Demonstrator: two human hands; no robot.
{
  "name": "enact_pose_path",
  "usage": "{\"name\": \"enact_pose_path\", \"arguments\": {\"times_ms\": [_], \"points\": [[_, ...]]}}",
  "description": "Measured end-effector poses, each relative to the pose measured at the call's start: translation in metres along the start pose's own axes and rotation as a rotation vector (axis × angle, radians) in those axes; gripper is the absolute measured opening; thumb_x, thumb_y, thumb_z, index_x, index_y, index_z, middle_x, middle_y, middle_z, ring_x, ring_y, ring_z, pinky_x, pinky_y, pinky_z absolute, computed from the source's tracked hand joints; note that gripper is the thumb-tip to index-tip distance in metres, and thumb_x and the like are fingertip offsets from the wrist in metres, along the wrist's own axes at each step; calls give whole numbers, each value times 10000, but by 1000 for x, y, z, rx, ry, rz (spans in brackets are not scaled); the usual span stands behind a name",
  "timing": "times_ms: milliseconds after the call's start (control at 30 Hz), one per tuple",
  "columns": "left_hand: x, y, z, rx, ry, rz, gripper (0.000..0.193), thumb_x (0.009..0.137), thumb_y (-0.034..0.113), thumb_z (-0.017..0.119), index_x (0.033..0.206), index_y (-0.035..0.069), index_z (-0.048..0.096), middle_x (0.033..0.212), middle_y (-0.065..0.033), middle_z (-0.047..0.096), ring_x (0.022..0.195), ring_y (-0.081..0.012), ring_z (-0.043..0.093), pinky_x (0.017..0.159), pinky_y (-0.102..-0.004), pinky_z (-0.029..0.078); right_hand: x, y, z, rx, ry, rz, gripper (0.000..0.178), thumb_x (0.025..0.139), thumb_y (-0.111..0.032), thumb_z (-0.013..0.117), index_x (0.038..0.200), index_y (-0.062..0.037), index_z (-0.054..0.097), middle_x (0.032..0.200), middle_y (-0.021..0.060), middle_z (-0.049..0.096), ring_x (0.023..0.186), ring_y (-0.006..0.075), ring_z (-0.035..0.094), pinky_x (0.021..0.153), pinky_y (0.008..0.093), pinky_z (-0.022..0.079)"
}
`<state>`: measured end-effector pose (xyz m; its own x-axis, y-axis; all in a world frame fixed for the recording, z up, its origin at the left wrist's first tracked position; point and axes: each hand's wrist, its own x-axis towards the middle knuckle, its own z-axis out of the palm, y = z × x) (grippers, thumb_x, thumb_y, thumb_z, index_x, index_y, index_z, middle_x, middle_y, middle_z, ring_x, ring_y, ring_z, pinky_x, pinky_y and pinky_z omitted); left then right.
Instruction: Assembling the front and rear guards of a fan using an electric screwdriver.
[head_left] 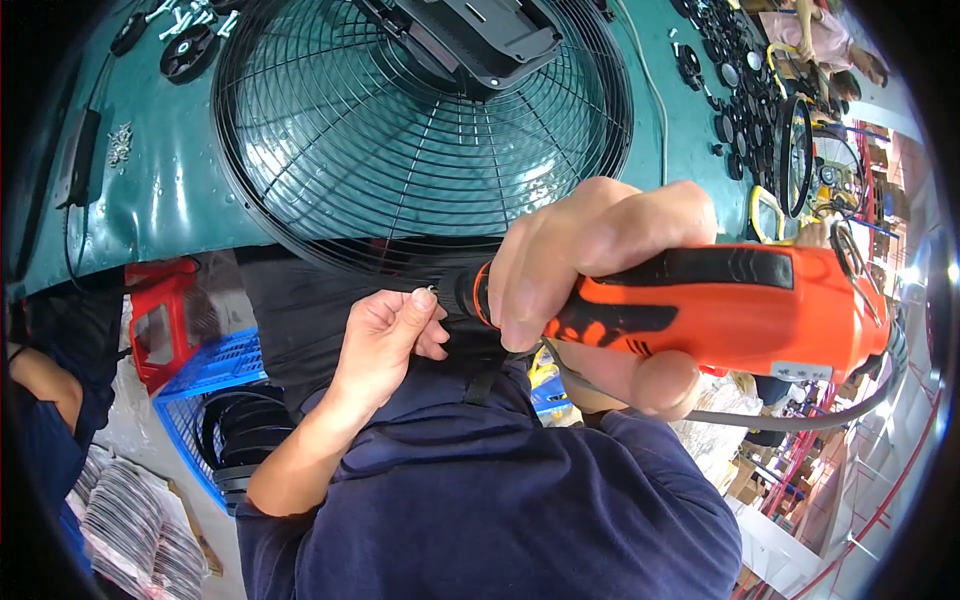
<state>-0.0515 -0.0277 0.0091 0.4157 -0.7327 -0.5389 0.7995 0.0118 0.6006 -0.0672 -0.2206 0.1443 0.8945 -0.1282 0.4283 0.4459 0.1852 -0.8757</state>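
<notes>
The right hand's (600,240) grip is wrapped round the orange driver (710,305), probably to steady its weight — nose (457,294) beside the left hand (385,335), which pinches a tiny shiny piece (432,289), seemingly for alignment — while the far desk (165,205) supports the fan guard (432,150).

left grip (395,335): pinched | right grip (605,240): curled tight | left forearm (315,447): bare, slanting inward

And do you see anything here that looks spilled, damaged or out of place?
Nothing looks clearly damaged or spilled. At most, a small heap of screws lies loose on the table, left of the fan guard, with no tray under it; gathered together, it is probably deliberate.
</notes>
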Motion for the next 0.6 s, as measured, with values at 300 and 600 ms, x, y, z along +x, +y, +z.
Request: {"name": "enact_pose_path", "arguments": {"times_ms": [300,600], "points": [[2,-2,-1,51,0,64,440,988,398,640,917,-35,663,740,-75,687,619,-106,642,608,-242,550,12,0,-12,-33,-220,-14,625,882,-462,756,1179,15,480,852,178,636,617,224,637,565,340,537],[7,-7,-7,169,-21,163,440,1000,391,628,897,-34,681,762,-71,700,638,-98,645,618,-236,540,13,3,-8,-4,-276,-11,642,824,-427,828,1170,14,513,802,179,660,644,240,650,572,371,546]]}}
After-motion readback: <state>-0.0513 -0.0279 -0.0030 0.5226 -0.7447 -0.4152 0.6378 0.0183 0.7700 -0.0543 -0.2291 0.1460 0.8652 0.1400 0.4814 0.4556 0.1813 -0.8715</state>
